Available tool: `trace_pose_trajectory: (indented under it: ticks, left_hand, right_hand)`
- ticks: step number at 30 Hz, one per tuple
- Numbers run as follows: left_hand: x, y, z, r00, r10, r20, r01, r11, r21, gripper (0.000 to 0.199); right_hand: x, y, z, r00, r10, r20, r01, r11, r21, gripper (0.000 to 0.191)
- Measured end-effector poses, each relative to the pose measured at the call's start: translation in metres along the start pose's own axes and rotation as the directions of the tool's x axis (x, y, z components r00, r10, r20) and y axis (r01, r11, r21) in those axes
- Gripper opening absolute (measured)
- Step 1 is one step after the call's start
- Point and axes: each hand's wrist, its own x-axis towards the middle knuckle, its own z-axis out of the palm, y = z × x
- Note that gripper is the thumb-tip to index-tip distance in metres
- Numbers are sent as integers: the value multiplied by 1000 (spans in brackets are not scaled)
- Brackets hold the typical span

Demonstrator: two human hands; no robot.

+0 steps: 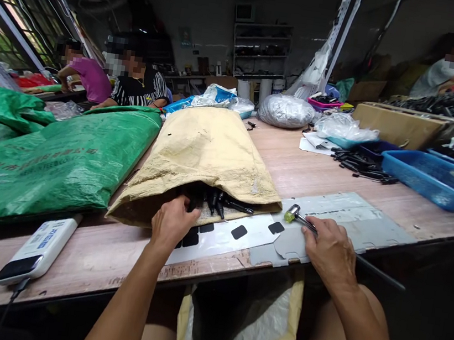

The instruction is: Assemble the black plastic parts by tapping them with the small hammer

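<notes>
My left hand [174, 218] reaches into the mouth of a tan paper sack [213, 146] lying on the table. Its fingertips are hidden among black plastic parts [217, 202] inside the sack, so what they hold, if anything, does not show. My right hand [331, 248] is closed round the shaft of a small hammer [293, 213] with a clear yellowish head, over a grey sheet [341, 218]. The handle sticks out to the right past my hand. Black rounded squares [239, 232] lie on a white strip between my hands.
A green woven sack [57, 153] and a white power bank [38, 250] lie at the left. An open sack [293, 318] is below the table edge. At the right are a blue tray [430, 183], loose black parts and a cardboard box [400, 126]. Several people sit farther back.
</notes>
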Motion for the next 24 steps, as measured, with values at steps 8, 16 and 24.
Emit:
trace_pose_trajectory:
  ticks: [8, 16, 24]
  left_hand:
    - [-46, 4, 21, 743, 667, 64, -641, 736, -219, 20]
    - [-44, -2, 39, 823, 567, 27, -499, 745, -443, 15]
    - [-43, -3, 40, 823, 563, 66, -466, 739, -487, 15]
  right_hand:
    - [-5, -12, -13, 998, 64, -24, -57, 973, 222, 22]
    - [-18, -56, -38, 997, -66, 44, 23, 770, 638, 23]
    - [-26, -105, -34, 966, -251, 63, 129, 680, 722, 26]
